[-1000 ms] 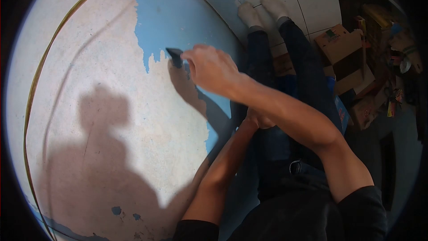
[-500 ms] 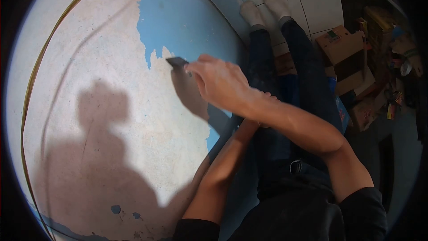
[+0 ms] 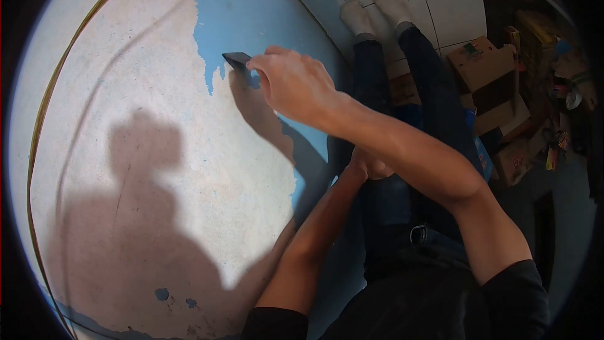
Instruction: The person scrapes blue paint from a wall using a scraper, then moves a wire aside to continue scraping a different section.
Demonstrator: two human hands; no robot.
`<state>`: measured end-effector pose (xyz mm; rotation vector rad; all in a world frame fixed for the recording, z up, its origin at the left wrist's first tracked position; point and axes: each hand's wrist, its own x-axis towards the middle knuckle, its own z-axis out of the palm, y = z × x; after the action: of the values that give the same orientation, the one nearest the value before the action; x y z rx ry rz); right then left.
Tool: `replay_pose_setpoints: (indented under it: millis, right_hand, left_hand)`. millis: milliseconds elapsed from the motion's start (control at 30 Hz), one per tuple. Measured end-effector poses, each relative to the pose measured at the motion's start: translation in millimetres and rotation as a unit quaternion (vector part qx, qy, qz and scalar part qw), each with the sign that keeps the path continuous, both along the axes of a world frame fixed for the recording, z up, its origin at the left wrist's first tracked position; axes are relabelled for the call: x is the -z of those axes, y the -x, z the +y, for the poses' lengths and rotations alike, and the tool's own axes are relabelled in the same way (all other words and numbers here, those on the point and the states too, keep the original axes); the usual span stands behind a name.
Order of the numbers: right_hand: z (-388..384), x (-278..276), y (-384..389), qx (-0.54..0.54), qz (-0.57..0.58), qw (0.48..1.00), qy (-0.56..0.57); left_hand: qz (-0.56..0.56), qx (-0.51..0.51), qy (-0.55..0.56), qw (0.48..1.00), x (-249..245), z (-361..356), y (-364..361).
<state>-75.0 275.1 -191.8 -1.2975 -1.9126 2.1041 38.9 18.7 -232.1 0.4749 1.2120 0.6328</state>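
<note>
My right hand (image 3: 292, 82) is closed round a scraper with a dark flat blade (image 3: 236, 60). The blade tip is at the wall, by the ragged border between the blue paint (image 3: 251, 12) and the bare whitish patch (image 3: 207, 170). Most of the scraper's handle is hidden in my fingers. My left hand (image 3: 374, 166) is low by my legs (image 3: 390, 195), partly under my right forearm. Its fingers are mostly covered, and I see nothing held in it.
A long yellowish strip (image 3: 47, 97) curves down the wall's left side. To the right, an opened cardboard box (image 3: 484, 69) stands among other clutter. White floor tiles (image 3: 450, 9) lie beyond my feet. Shadows of my head and arm fall across the wall.
My right hand and the scraper have moved up and slightly left along the paint border. A strip of blue by the blade is now uncovered. My left hand has shifted slightly down.
</note>
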Motion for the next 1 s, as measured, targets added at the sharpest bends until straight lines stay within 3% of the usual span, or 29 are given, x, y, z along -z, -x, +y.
replay_pose_setpoints:
  millis: [33,100,200,267,367,433,467,533,633,667,700,733,833,900,933,1000]
  right_hand:
    - [2,3,1,0.006,0.003,1.000,-0.001]
    - [-5,-18,-12,-0.015,0.016,1.000,0.008]
    - [-10,-43,-23,-0.036,0.009,0.999,0.018]
    - [-8,-38,-20,-0.031,0.000,0.999,0.007]
    - [2,-10,-5,-0.010,0.003,1.000,-0.027]
    - [2,-9,-6,-0.004,0.013,0.999,-0.035]
    - [-1,-17,-11,-0.007,0.010,1.000,-0.012]
    - [-7,-42,-20,-0.014,0.006,0.999,0.035]
    - [-8,-27,-14,-0.032,0.003,0.999,0.016]
    - [-4,-15,-8,-0.021,0.000,1.000,0.010]
    - [2,-2,2,-0.010,-0.002,1.000,0.003]
    - [7,4,7,0.003,-0.004,1.000,-0.004]
    - [-1,-19,-4,-0.014,0.020,0.999,-0.022]
    - [-5,-47,-17,-0.038,0.010,0.999,0.005]
    - [-6,-53,-19,-0.051,0.008,0.999,0.017]
    - [-3,-32,-7,-0.028,0.005,1.000,-0.011]
  left_hand:
    - [0.093,0.087,-0.079,0.989,-4,4,2]
    - [0.314,0.235,-0.226,0.892,-18,23,10]
    - [0.184,0.302,-0.158,0.922,-19,46,25]
    - [0.269,0.247,-0.236,0.901,-2,9,10]
    - [0.292,0.115,-0.238,0.919,-6,11,-4]
    - [0.162,0.146,-0.106,0.970,-13,17,5]
    - [0.148,0.295,-0.104,0.938,-13,21,11]
    - [0.114,0.568,-0.088,0.810,-33,91,36]
    - [0.030,0.645,-0.025,0.763,-38,125,39]
    - [0.059,0.422,0.013,0.905,-22,56,21]
    - [0.053,0.181,-0.012,0.982,-6,-12,3]
    - [0.055,0.228,-0.011,0.972,-15,12,11]
    - [0.237,0.272,-0.167,0.917,-26,35,13]
    - [0.169,0.420,-0.135,0.881,-27,70,33]
    - [0.214,0.312,-0.179,0.908,-18,49,25]
    - [0.234,0.187,-0.145,0.943,-13,10,2]
